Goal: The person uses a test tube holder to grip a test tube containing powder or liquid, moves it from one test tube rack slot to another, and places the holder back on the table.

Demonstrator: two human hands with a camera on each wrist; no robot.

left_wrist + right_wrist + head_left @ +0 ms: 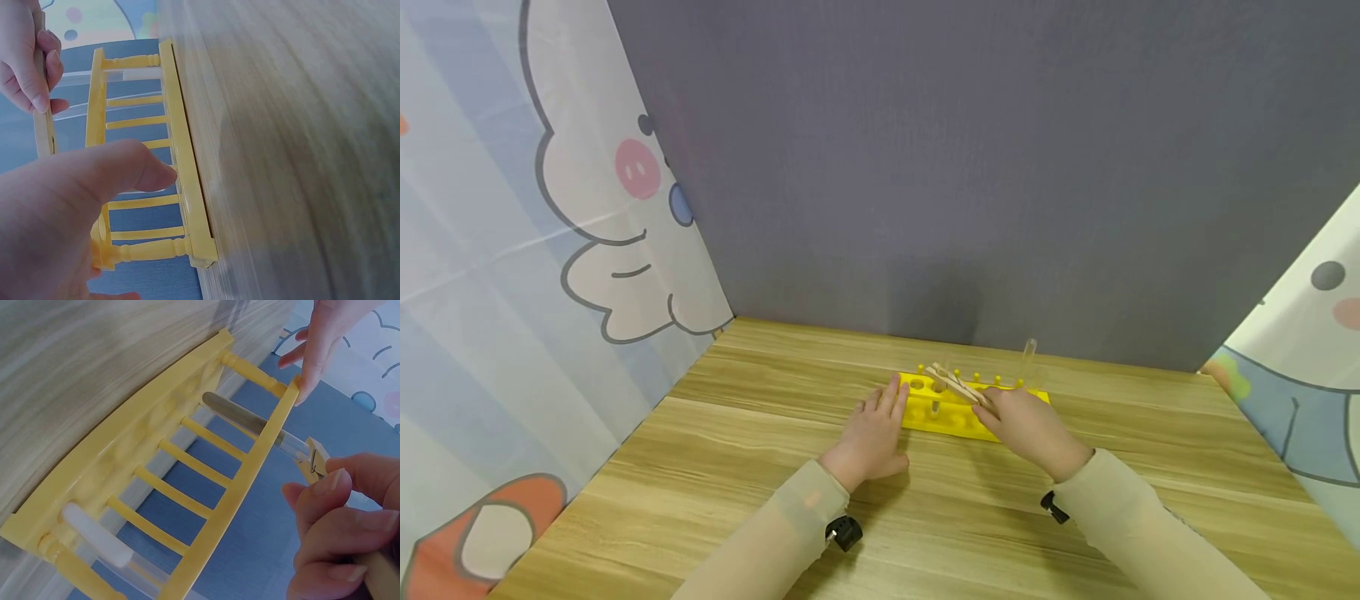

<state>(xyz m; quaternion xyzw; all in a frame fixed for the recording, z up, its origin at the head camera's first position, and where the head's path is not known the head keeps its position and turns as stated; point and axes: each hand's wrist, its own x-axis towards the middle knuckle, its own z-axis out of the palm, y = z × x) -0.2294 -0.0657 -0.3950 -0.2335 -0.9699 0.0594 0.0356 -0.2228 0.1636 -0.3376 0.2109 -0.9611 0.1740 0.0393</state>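
Note:
A yellow test tube rack (955,422) stands on the table. The fingers of my left hand (868,437) lie straight against its left end, thumb spread apart. My right hand (1026,425) grips a wooden test tube clamp (953,383) by its handle, over the rack's top. In the right wrist view, the clamp's jaws are around the upper part of a test tube (240,419) with dark-looking contents. That tube passes through a hole near the left hand, its rounded bottom down at the base. Toward the rack's other end sits a test tube with white contents (100,537).
A clear tube (1029,353) rises at the rack's right rear, rounded end up. Yellow pegs (977,377) line the back of the rack. Behind the wooden table (760,367) stands a grey panel (970,167), with cartoon-printed curtains (482,250) at the sides.

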